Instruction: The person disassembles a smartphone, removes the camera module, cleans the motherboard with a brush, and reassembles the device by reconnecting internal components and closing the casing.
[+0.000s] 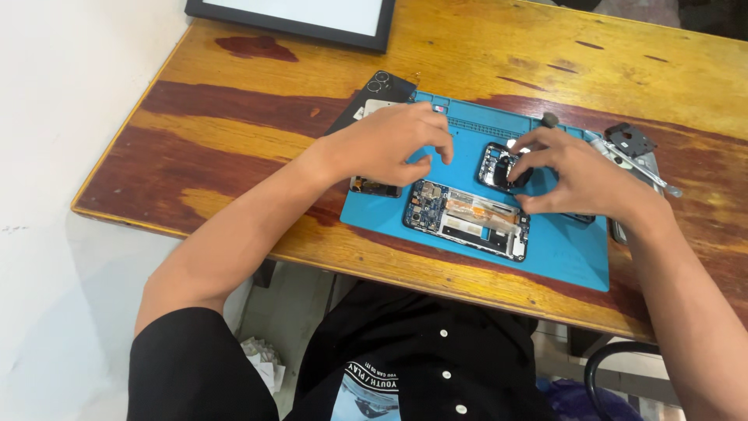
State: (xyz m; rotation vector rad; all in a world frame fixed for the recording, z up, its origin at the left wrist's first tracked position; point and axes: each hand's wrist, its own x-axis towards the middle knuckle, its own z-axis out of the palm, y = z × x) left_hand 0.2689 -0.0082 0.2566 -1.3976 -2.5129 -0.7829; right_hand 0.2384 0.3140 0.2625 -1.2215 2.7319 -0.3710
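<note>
Two hands crowded the blue mat (569,257) on my bench (234,117). My right grip (573,175) pinched a small dark camera module (502,168); my left grip (393,144) curled loosely, holding nothing I could see, just above the opened phone (467,221). A black back cover (382,90) lay behind, tweezers (635,164) at right. The left hand hid another part.

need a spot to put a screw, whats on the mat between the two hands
In the head view, only bare blue mat lies between the left hand and the right hand; the opened phone sits just below that gap.
</note>
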